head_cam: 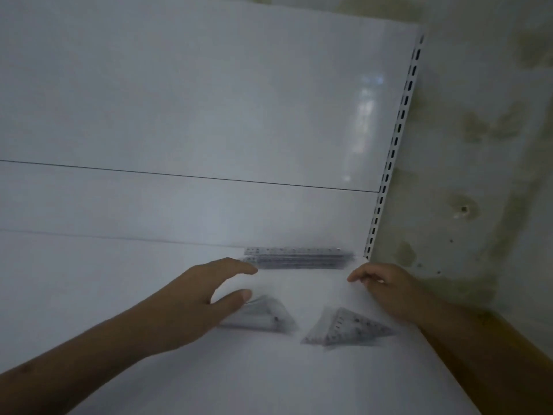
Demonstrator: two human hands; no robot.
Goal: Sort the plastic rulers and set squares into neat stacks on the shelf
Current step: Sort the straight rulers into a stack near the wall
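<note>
In the head view, a stack of clear plastic rulers (294,259) lies at the back of the white shelf (119,280), long axis left to right. Two piles of clear triangular set squares (263,317) (347,327) lie nearer, apexes pointing away. The left hand (206,304) has a spread grip; its thumb seems to touch the left pile. The right hand (386,284) has loosely curled fingers and holds nothing.

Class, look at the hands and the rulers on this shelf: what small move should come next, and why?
Probably close both hands on the ends of the ruler stack and square it up. The left hand and right hand flank its ends, holding nothing, and the rulers lie slightly offset. Both set square piles already sit apart.
</note>
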